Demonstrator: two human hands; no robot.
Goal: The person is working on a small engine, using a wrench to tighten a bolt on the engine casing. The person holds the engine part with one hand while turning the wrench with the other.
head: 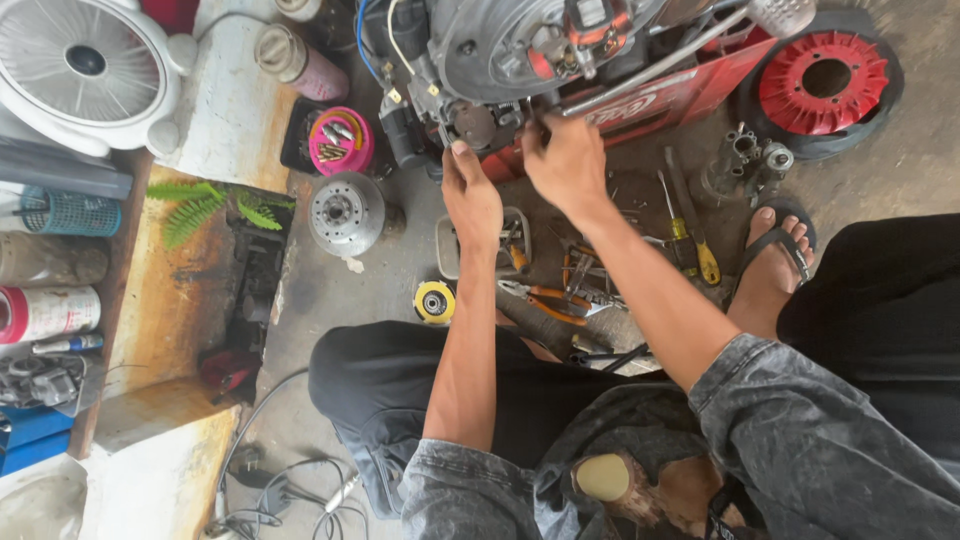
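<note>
Reaching in, left hand [472, 200] flat and open, right hand [565, 160] pinched at the engine [500, 60]; a slip could drop small parts among floor tools [560, 290].

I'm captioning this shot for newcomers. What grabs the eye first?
Both hands, left hand and right hand, press against a grey engine at top centre. A bright red wheel hub glows at top right, and a white fan fills the top left corner.

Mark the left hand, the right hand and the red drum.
left hand [472, 197], head view, back of the hand.
right hand [563, 160], head view, back of the hand.
red drum [822, 82], head view, ribbed red face beside the hub hole.
</note>
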